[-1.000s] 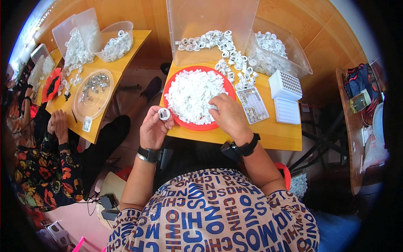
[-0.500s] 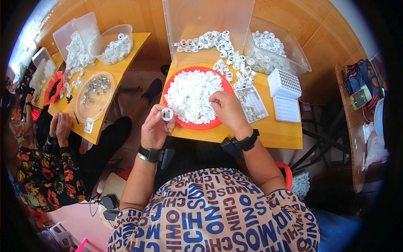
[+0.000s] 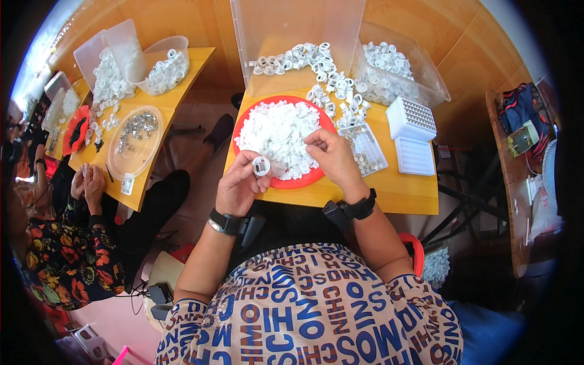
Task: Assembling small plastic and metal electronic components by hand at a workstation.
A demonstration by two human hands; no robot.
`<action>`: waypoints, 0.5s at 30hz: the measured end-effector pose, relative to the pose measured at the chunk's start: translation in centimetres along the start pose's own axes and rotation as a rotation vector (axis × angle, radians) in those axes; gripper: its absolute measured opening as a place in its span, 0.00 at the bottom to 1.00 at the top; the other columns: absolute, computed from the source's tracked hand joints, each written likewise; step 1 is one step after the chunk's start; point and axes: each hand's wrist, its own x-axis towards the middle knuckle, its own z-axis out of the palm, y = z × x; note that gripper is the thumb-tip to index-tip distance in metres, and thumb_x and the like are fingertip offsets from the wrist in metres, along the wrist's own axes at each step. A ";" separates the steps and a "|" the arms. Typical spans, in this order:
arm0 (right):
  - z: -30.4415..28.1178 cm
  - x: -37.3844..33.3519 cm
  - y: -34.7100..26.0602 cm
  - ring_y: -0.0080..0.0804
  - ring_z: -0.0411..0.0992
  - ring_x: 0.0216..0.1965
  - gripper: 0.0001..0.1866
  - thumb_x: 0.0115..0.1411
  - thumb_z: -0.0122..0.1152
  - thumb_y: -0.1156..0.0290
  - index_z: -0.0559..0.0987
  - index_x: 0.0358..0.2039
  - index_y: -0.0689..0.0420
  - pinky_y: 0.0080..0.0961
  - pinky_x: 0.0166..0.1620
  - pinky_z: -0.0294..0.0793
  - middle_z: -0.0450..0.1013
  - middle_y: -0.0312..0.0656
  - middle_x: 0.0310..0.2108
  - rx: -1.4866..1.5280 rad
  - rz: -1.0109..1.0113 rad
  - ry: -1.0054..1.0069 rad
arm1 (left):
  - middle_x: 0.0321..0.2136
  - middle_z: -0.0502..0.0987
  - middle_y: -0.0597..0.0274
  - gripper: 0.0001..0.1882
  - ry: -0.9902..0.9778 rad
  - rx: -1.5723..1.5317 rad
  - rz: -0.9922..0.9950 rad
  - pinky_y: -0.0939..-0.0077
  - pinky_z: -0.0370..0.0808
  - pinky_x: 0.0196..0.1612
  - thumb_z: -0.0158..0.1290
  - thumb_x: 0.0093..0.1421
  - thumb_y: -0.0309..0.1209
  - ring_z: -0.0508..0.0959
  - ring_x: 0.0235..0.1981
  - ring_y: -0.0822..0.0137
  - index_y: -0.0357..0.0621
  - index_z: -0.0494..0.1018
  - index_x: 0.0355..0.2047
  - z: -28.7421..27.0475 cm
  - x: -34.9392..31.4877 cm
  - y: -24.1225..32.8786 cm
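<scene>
My left hand (image 3: 236, 187) grips a small round white plastic housing (image 3: 261, 166) between thumb and fingers, its open face turned up, with dark and metallic parts inside. It is held over the near edge of a round red tray (image 3: 240, 117). Heaped in the tray are many small white plastic pieces (image 3: 277, 134). Over the right side of that heap, my right hand (image 3: 336, 159) has thumb and forefinger pinched together. Whatever sits between those fingertips is too small to make out.
Behind the tray, white ring-shaped parts (image 3: 310, 58) spread across the table (image 3: 389, 194). A clear bin (image 3: 426, 85) holds more. Right of the tray are a white tray of metal discs (image 3: 364, 149) and stacked white trays (image 3: 410, 118). At left, another person's hands (image 3: 90, 185) rest by a table.
My left hand has moved right with the round white housing, closer to my right hand. My right hand stays pinched over the heap, with only a slight shift.
</scene>
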 end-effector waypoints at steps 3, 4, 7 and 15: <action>0.4 -0.1 0.6 0.28 0.76 0.30 0.08 0.55 0.59 0.77 0.78 0.36 0.64 0.23 0.34 0.74 0.78 0.44 0.29 0.021 -0.050 0.064 | 0.31 0.75 0.51 0.13 -0.017 -0.007 -0.016 0.75 0.75 0.32 0.51 0.61 0.34 0.76 0.28 0.63 0.40 0.66 0.41 0.1 0.4 -0.2; 0.4 -0.2 0.4 0.30 0.77 0.30 0.08 0.55 0.59 0.77 0.78 0.36 0.63 0.24 0.34 0.74 0.77 0.44 0.30 0.028 -0.092 0.104 | 0.31 0.75 0.51 0.12 -0.039 -0.004 -0.018 0.75 0.75 0.32 0.51 0.61 0.35 0.76 0.28 0.63 0.40 0.66 0.41 0.2 0.6 -0.3; -0.4 -1.2 -1.3 0.35 0.77 0.31 0.08 0.55 0.59 0.76 0.79 0.36 0.61 0.28 0.34 0.75 0.77 0.46 0.32 -0.098 -0.154 0.097 | 0.31 0.75 0.50 0.12 -0.027 0.016 -0.034 0.76 0.75 0.31 0.51 0.62 0.35 0.76 0.27 0.63 0.40 0.66 0.40 0.3 0.5 -0.3; -9.4 -3.4 1.2 0.37 0.76 0.31 0.07 0.53 0.59 0.76 0.79 0.34 0.60 0.28 0.35 0.75 0.76 0.47 0.30 -0.298 -0.079 0.341 | 0.29 0.76 0.53 0.11 -0.034 -0.006 -0.031 0.75 0.75 0.30 0.51 0.62 0.34 0.77 0.27 0.62 0.41 0.67 0.39 1.5 1.9 -0.3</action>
